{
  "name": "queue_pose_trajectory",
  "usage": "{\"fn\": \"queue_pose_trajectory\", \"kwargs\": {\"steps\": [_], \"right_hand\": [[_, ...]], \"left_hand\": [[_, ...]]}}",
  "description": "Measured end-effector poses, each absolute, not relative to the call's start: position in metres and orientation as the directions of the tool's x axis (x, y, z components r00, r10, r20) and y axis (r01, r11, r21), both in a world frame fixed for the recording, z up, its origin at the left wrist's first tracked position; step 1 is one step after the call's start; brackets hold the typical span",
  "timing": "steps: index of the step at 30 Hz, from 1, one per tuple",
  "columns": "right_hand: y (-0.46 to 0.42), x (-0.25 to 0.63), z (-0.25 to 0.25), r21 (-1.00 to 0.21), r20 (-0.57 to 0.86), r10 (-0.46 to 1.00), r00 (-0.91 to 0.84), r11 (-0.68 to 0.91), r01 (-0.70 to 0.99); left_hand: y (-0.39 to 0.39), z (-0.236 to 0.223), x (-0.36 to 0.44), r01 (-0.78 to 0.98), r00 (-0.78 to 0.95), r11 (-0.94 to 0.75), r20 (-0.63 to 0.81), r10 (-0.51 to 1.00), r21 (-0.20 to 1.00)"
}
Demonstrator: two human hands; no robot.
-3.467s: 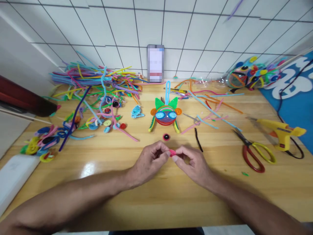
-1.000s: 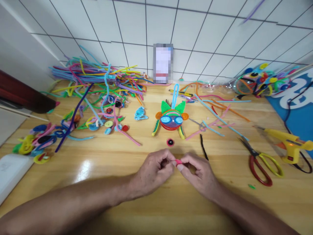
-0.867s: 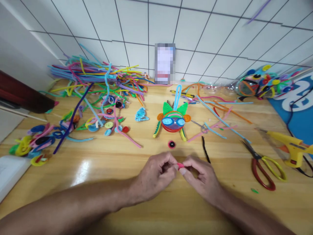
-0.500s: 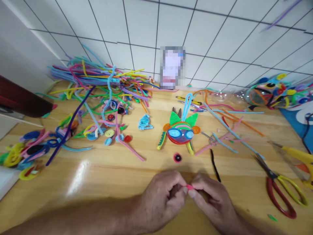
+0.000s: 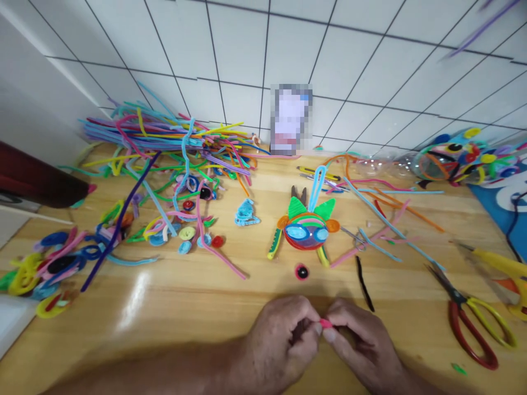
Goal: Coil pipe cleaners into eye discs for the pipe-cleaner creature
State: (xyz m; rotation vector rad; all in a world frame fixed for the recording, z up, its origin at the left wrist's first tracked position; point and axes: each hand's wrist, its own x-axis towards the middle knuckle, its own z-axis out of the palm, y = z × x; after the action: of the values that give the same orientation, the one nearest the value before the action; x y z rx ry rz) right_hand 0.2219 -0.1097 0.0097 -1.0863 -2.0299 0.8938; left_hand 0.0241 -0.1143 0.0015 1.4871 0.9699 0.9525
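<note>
My left hand [image 5: 284, 340] and my right hand [image 5: 362, 340] meet low in the view, both pinching a small, pinkish-red coiled pipe cleaner [image 5: 325, 323] between thumbs and fingertips. Most of the coil is covered by the fingers. Just beyond them lies a small black disc with a pink rim [image 5: 302, 271]. Farther back rests a colourful pipe-cleaner face [image 5: 305, 242] with blue oval eyes, green pointed ears, orange spirals at its sides and a light blue loop [image 5: 318, 189] on top. Pliers [image 5: 274, 244] with green and yellow handles lie under this face.
Scissors [image 5: 463, 312] and a yellow glue gun [image 5: 500, 266] lie at the right. Loose pipe cleaners [image 5: 140, 131] and coiled pieces [image 5: 61, 263] crowd the left. A phone [image 5: 290, 118] leans on the tiled wall. A decorated clear bottle [image 5: 436, 164] lies back right.
The view has shifted, so the hands appear lower and farther right. The pink coil stays between both hands' fingertips, turned so that only a narrow part shows. The things on the table lie as before.
</note>
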Motion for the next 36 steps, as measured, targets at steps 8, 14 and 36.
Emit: {"fn": "queue_pose_trajectory", "kwargs": {"steps": [8,14,36], "right_hand": [[-0.111,0.221,0.013,-0.801,0.215,0.895,-0.39,0.39,0.454],[-0.111,0.218,0.01,-0.783,0.195,0.904,-0.38,0.377,0.495],[-0.115,0.217,0.006,-0.864,0.133,0.923,-0.36,0.287,0.415]], "left_hand": [[-0.114,0.003,0.021,0.057,0.39,-0.007,-0.016,0.921,0.998],[-0.113,-0.002,0.017,0.068,0.417,-0.109,0.072,0.906,0.992],[-0.112,0.009,0.012,0.133,0.397,0.026,-0.077,0.915,0.991]]}}
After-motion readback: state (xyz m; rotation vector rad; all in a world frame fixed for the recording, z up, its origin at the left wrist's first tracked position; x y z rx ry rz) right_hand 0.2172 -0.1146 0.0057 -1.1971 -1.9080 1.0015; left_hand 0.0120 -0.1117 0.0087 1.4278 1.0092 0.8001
